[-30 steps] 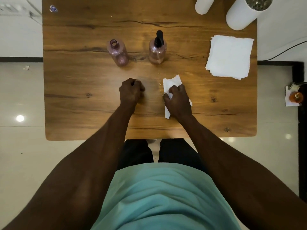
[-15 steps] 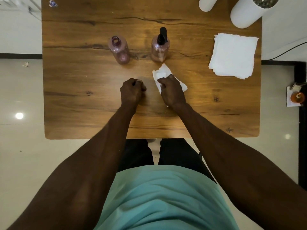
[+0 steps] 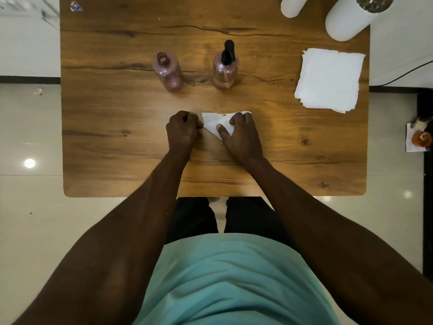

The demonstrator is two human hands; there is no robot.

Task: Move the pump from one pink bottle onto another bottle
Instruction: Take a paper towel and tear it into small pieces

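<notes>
Two pink bottles stand side by side at the middle of the wooden table [image 3: 105, 160]. The left pink bottle [image 3: 168, 72] has an open neck with no pump. The right pink bottle [image 3: 225, 70] carries the black pump [image 3: 228, 51]. Nearer to me, my right hand [image 3: 241, 133] presses a white paper napkin [image 3: 216, 123] flat on the table, fingers curled over its right part. My left hand [image 3: 182, 130] is a closed fist beside the napkin's left edge, touching it. Both hands are well short of the bottles.
A stack of white napkins [image 3: 329, 79] lies at the right of the table. Two white cylinders [image 3: 351, 17] [image 3: 291, 5] stand at the far right corner. A small orange object [image 3: 421, 139] sits on the floor to the right.
My right hand has slid the napkin across the table, first up toward the bottles, then back and leftward until it meets my left fist. The left hand and the bottles stayed put.
</notes>
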